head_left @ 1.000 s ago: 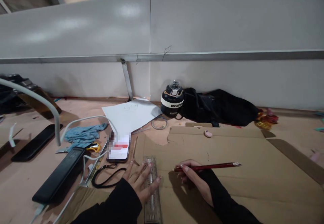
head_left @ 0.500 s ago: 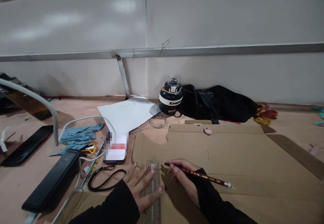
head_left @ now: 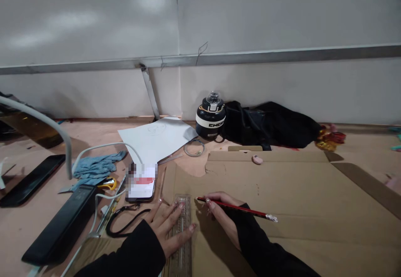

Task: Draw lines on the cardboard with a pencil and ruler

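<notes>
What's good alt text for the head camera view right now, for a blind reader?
The left hand rests spread on a clear plastic ruler atop flat brown cardboard; the right hand holds a slim red pencil, its tip near the ruler's right edge. Beyond stands a black bottle with a white band.

1. Under muted light, soft glare is spread across the left wall panel (head_left: pixel 94 28).
2. A shadow is cast on the cardboard (head_left: pixel 297 193) below the right hand (head_left: pixel 223 217).
3. The smartphone screen (head_left: pixel 142 189) is partly obscured by pixelation.
</notes>
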`<action>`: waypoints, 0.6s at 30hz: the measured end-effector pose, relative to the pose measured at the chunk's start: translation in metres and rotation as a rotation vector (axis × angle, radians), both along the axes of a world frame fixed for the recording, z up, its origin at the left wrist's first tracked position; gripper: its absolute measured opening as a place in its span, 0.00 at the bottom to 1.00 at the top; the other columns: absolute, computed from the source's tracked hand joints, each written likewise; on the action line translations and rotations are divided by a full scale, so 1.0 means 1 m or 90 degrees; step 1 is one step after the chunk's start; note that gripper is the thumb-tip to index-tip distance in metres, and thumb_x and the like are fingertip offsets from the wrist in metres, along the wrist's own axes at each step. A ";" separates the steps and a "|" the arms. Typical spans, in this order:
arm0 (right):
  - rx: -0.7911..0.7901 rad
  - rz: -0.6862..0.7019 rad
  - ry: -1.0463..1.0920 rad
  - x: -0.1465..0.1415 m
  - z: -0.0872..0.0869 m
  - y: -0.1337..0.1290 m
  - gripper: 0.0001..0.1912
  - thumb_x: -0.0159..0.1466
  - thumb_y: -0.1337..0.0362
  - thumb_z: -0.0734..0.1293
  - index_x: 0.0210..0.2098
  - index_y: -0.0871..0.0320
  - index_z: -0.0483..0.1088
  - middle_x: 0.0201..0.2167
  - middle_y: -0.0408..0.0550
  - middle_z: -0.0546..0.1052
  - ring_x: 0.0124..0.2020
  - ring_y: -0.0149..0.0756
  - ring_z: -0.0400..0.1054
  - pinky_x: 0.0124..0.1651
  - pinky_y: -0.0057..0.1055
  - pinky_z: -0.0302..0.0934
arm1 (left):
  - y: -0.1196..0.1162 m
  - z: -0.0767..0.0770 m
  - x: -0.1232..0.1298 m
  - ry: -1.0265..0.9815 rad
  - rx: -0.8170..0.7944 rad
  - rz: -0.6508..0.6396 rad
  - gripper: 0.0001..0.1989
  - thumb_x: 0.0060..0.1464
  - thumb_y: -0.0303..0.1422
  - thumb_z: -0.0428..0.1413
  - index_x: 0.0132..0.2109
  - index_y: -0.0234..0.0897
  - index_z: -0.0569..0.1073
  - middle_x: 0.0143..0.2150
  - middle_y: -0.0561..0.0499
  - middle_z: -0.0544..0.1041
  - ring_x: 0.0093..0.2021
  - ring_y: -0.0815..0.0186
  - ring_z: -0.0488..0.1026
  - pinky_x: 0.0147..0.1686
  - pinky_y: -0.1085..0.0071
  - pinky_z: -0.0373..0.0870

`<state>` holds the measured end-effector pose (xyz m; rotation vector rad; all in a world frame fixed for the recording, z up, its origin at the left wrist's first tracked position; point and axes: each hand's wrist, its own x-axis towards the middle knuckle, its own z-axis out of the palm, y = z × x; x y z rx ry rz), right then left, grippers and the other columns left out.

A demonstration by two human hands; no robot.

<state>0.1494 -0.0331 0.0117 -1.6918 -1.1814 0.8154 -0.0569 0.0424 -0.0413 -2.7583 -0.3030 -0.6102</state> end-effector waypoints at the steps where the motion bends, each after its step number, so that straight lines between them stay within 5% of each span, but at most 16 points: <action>1: 0.003 -0.003 -0.004 -0.001 0.002 0.001 0.15 0.58 0.56 0.60 0.31 0.60 0.72 0.23 0.49 0.76 0.26 0.37 0.69 0.30 0.31 0.64 | 0.000 -0.002 0.001 -0.014 -0.006 0.004 0.22 0.58 0.33 0.49 0.58 0.52 0.56 0.54 0.45 0.66 0.56 0.63 0.62 0.57 0.53 0.47; 6: -0.004 0.001 -0.003 -0.001 0.002 0.001 0.16 0.57 0.55 0.60 0.31 0.60 0.73 0.26 0.50 0.77 0.27 0.38 0.69 0.31 0.33 0.64 | 0.004 -0.007 0.001 -0.042 -0.018 0.008 0.15 0.60 0.28 0.43 0.53 0.36 0.64 0.56 0.51 0.65 0.57 0.67 0.58 0.61 0.56 0.35; 18: -0.010 -0.072 0.192 0.004 -0.017 0.001 0.19 0.54 0.48 0.64 0.27 0.59 0.69 0.22 0.49 0.74 0.23 0.35 0.67 0.27 0.30 0.63 | 0.003 -0.009 0.007 -0.093 -0.058 -0.038 0.13 0.61 0.27 0.43 0.50 0.37 0.66 0.54 0.52 0.67 0.56 0.68 0.60 0.60 0.51 0.34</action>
